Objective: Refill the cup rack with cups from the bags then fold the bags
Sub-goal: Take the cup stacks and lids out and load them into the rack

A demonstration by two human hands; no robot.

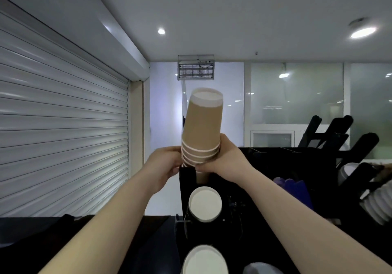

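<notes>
Gripping the stack of cups (201,129) at its lower rims, left hand (163,163) and right hand (227,159) curl fingers round light, probably crushable paper.

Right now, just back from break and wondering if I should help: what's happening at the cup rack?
A person grips a stack of brown paper cups with the left hand and right hand, bases up, its lower end in the top opening of the black cup rack. Two nearer slots already show white cup bases.
</notes>
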